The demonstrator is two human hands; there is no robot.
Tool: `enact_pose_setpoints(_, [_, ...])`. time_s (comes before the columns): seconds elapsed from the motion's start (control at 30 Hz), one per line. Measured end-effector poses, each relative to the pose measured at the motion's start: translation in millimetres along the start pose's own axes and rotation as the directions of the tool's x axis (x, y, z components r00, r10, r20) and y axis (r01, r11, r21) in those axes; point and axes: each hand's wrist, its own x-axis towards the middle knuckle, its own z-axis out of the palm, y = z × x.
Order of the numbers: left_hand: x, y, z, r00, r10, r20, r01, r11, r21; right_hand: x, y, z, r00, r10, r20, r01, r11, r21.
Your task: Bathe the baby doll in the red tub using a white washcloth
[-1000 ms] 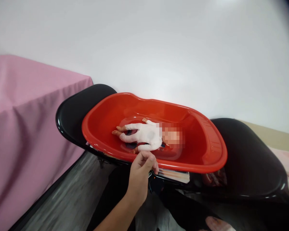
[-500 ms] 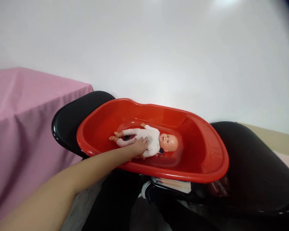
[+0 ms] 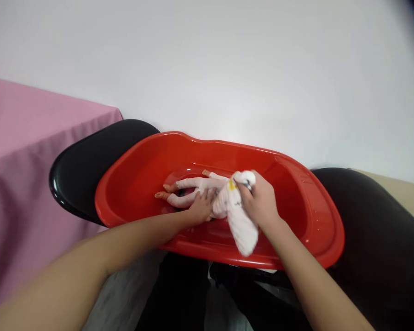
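Note:
A baby doll [image 3: 202, 183] in pale pink-white clothes lies on its back inside a red baby bathtub [image 3: 138, 170], feet pointing left. My left hand [image 3: 203, 206] rests on its torso, fingers spread over the clothing. Over the doll's upper body, my right hand [image 3: 260, 195] is closed around a white washcloth [image 3: 240, 220] with yellow and dark print. One end of the cloth hangs down toward the tub's near rim. The cloth and my right hand hide the doll's head and chest.
Black chair seats [image 3: 96, 156] are at the tub's left and right. A pink cloth [image 3: 51, 115] drapes a surface on the far left. Behind the tub rises a white wall [image 3: 207, 69]. My legs in dark trousers [image 3: 175, 294] are close below the near rim.
My right hand has come into view from the right with the washcloth, covering the doll's head. My left hand stays on the doll's torso. The view has shifted slightly.

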Motion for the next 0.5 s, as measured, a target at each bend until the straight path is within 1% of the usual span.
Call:
enact_pose_setpoints(0.07, [1,1,-1.4,0.999,0.032,0.036,-0.033,0.999,0.036,28,9,33,0.997,-0.052,0.061,0.061,0.985,-0.163])
enact_pose_setpoints(0.1, [1,1,-3.3,0.997,0.063,0.051,-0.065,0.997,0.051,35,15,48,0.991,-0.06,0.123,0.087,0.97,-0.228])
enact_pose_setpoints(0.13, [0,0,-5.3,0.994,0.095,0.048,-0.098,0.993,0.061,39,20,62,0.974,-0.059,0.22,0.119,0.956,-0.267])
enact_pose_setpoints(0.17, [1,0,-6.8,0.992,0.124,0.034,-0.126,0.99,0.068,40,26,74,0.937,-0.047,0.345,0.152,0.946,-0.286])
enact_pose_setpoints(0.2, [1,-1,-7.2,0.988,0.153,0.016,-0.154,0.986,0.071,37,31,84,0.875,-0.032,0.483,0.194,0.938,-0.289])
enact_pose_setpoints(0.23, [2,-1,-6.0,0.984,0.179,0.002,-0.178,0.981,0.071,33,36,92,0.796,-0.01,0.605,0.234,0.928,-0.292])
enact_pose_setpoints(0.27, [4,0,-3.0,0.981,0.196,-0.002,-0.195,0.979,0.067,27,40,99,0.718,0.028,0.695,0.257,0.917,-0.303])
enact_pose_setpoints(0.3, [6,0,1.5,0.979,0.204,0.005,-0.204,0.977,0.055,21,44,104,0.662,0.07,0.746,0.262,0.911,-0.318])
enact_pose_setpoints(0.33, [9,0,7.1,0.979,0.202,0.014,-0.202,0.979,0.036,15,47,108,0.631,0.113,0.768,0.25,0.907,-0.339])
enact_pose_setpoints(0.37, [12,1,12.9,0.98,0.199,0.015,-0.199,0.98,0.012,11,49,110,0.62,0.151,0.77,0.225,0.906,-0.36])
enact_pose_setpoints(0.43, [18,2,22.2,0.979,0.206,-0.013,-0.206,0.978,-0.042,6,51,114,0.627,0.199,0.753,0.173,0.907,-0.384])
enact_pose_setpoints(0.5, [22,3,24.7,0.977,0.208,-0.039,-0.211,0.973,-0.092,5,51,116,0.633,0.218,0.743,0.135,0.913,-0.384])
